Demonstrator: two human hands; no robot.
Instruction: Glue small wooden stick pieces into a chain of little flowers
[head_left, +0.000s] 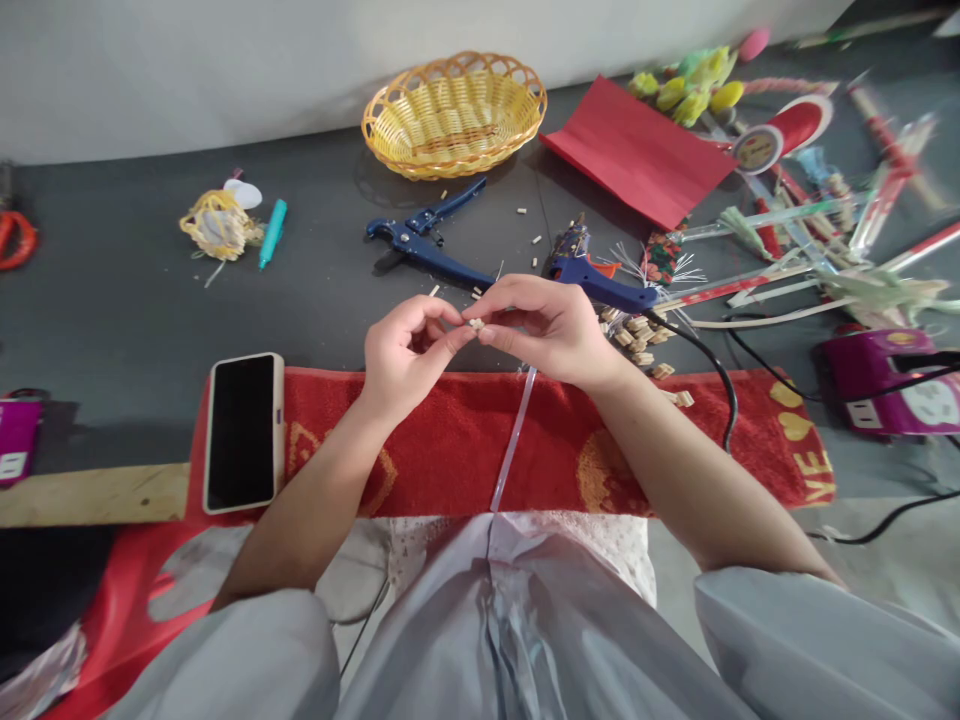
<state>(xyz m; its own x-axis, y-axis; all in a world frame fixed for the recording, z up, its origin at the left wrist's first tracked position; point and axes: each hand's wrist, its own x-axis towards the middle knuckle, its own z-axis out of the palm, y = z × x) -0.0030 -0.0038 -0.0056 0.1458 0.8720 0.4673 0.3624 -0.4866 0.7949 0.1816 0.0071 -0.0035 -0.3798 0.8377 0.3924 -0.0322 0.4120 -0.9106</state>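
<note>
My left hand and my right hand meet above the near edge of the table. Between their fingertips they pinch a tiny cluster of short pale pieces. A blue hot glue gun lies just beyond my right hand, its nozzle end pointing away. Behind my hands rests a blue hand cutter, with a few loose pale bits scattered around it. Beside my right wrist is a pile of small pale clusters, partly hidden by the hand.
A red towel covers the table's front edge, with a phone on its left end. Farther back are a wicker basket, red paper and a red ribbon spool. The glue gun's black cord crosses the right side.
</note>
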